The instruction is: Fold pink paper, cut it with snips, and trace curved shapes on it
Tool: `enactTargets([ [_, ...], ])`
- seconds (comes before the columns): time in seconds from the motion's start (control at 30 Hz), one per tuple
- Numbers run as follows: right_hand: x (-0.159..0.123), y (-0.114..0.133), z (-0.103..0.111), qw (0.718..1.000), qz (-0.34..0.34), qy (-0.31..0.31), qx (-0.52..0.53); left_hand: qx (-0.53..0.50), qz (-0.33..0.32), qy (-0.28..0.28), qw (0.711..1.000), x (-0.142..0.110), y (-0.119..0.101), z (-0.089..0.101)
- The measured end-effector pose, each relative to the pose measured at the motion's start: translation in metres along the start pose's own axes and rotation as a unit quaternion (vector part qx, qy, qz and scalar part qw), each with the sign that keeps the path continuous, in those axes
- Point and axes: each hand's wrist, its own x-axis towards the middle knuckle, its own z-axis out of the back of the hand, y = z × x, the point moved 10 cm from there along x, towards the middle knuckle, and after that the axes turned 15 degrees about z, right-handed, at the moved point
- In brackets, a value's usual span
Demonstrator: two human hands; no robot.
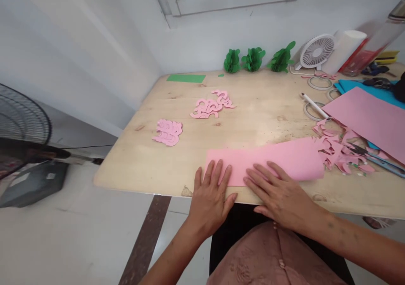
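Left grip [209, 200] and right grip [280, 196] rest partly on pink paper [299, 158]

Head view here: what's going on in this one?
A person has both hands flat on pink paper at the near edge of a wooden table: the left hand on its left end, the right hand nearer the middle. The paper's right end curls over. Scissors and pink scraps lie to the right.

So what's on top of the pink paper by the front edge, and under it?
The left hand and right hand rest on the pink paper. It lies on the table; anything else beneath is covered, so I can't tell.
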Motion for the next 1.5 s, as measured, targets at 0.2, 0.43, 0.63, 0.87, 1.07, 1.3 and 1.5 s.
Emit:
enactTargets([
  [0.2,-0.043,-0.01,0.006,1.0,-0.015,0.006,-0.018,0.019,0.004,0.017,1.0,0.0,0.0,-0.003],
  [0.43,-0.102,-0.026,0.015,0.997,-0.069,0.003,-0.026,0.02,0.004,0.013,1.0,0.0,0.0,-0.003],
  [0.63,-0.139,-0.034,0.025,0.991,-0.129,0.0,-0.038,0.004,-0.002,-0.001,1.0,-0.001,0.0,-0.001],
  [0.87,-0.067,-0.013,0.052,0.993,-0.099,-0.037,-0.059,0.011,-0.001,-0.009,1.0,0.0,-0.001,0.0],
  [1.07,0.001,0.002,0.011,0.997,-0.073,-0.025,0.018,0.03,0.006,0.006,1.0,-0.001,-0.001,-0.005],
  [1.3,-0.016,0.006,-0.003,0.997,-0.072,-0.028,0.011,0.035,0.0,0.003,0.999,-0.001,-0.001,-0.006],
  [1.5,-0.032,0.008,0.002,0.997,-0.064,-0.03,-0.016,0.048,-0.005,-0.012,0.999,-0.002,-0.001,-0.004],
])
